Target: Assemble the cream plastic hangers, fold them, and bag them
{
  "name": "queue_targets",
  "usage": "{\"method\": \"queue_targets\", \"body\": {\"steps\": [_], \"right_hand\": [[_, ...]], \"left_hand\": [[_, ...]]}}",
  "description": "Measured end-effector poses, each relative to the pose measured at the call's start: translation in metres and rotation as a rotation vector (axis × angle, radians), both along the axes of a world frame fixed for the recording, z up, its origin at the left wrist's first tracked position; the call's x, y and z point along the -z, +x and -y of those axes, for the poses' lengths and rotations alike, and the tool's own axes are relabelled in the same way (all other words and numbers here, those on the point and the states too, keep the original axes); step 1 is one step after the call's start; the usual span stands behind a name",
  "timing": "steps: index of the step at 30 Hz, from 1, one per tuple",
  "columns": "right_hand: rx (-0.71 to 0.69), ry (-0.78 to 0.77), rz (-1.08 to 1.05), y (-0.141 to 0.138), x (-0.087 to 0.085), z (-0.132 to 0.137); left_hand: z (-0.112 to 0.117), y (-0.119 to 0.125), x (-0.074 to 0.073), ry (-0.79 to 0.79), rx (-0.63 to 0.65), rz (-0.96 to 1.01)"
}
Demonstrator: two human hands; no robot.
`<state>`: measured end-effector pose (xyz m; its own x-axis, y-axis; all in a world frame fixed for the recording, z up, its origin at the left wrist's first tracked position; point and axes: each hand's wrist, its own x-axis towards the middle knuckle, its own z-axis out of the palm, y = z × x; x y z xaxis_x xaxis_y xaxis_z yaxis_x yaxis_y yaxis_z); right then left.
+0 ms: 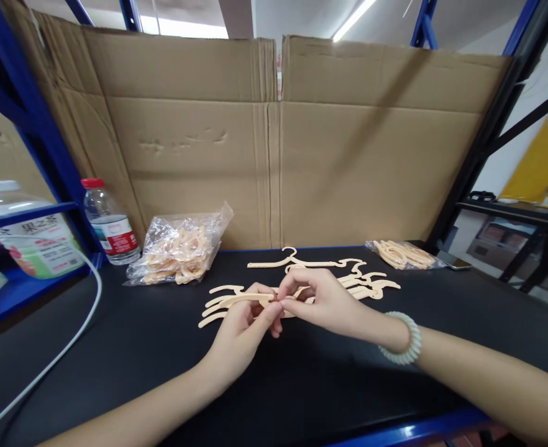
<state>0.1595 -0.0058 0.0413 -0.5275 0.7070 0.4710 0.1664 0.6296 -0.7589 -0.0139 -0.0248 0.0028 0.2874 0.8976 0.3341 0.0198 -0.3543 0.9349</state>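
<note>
My left hand is closed in a pinch on a beige folding hanger, one slim arm of which points left across the fingers. The fingertips of my right hand pinch together right against the hanger's inner end; what they grip there is hidden by the fingers. Behind and beneath the hands, several more beige hanger pieces lie on the black tabletop, partly covered by the hands. A spread hanger with its hook upward lies just beyond them.
A clear plastic bag of hanger parts sits at back left, beside a red-capped bottle. Another bag and a phone lie at back right. Cardboard walls the back. A white cable loops at left.
</note>
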Motion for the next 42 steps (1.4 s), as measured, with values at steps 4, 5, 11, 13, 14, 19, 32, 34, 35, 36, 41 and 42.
{"method": "queue_targets", "body": {"steps": [4, 5, 11, 13, 14, 19, 32, 34, 35, 36, 41, 42], "right_hand": [[0.142, 0.132, 0.055, 0.025, -0.004, -0.048], [0.226, 0.167, 0.107, 0.036, -0.003, -0.067], [0.311, 0.163, 0.563, 0.086, 0.024, -0.143], [0.299, 0.166, 0.591, 0.088, 0.035, -0.148], [0.3, 0.176, 0.594, 0.087, 0.038, -0.148], [0.367, 0.282, 0.544, 0.083, 0.027, -0.138], [0.43, 0.502, 0.199, 0.109, 0.025, -0.056], [0.422, 0.525, 0.181, 0.112, 0.026, -0.054], [0.421, 0.545, 0.168, 0.113, 0.025, -0.054], [0.423, 0.567, 0.154, 0.114, 0.024, -0.053], [0.433, 0.61, 0.108, 0.116, 0.02, -0.048], [0.436, 0.609, 0.106, 0.116, 0.019, -0.047]], "left_hand": [[0.001, 0.001, -0.004, -0.091, -0.013, 0.163], [0.0, 0.001, -0.004, -0.114, -0.02, 0.188], [-0.008, -0.004, -0.001, -0.195, -0.107, 0.245], [-0.01, -0.006, -0.002, -0.223, -0.133, 0.268], [-0.011, -0.007, -0.002, -0.235, -0.147, 0.285], [-0.012, -0.01, -0.01, -0.289, -0.098, 0.433], [-0.027, -0.023, -0.02, -0.26, -0.092, 0.536], [-0.028, -0.025, -0.023, -0.258, -0.057, 0.542], [-0.027, -0.025, -0.024, -0.256, -0.042, 0.541], [-0.027, -0.025, -0.025, -0.255, -0.029, 0.542], [-0.022, -0.024, -0.031, -0.312, 0.02, 0.554], [-0.021, -0.024, -0.031, -0.341, 0.037, 0.55]]}}
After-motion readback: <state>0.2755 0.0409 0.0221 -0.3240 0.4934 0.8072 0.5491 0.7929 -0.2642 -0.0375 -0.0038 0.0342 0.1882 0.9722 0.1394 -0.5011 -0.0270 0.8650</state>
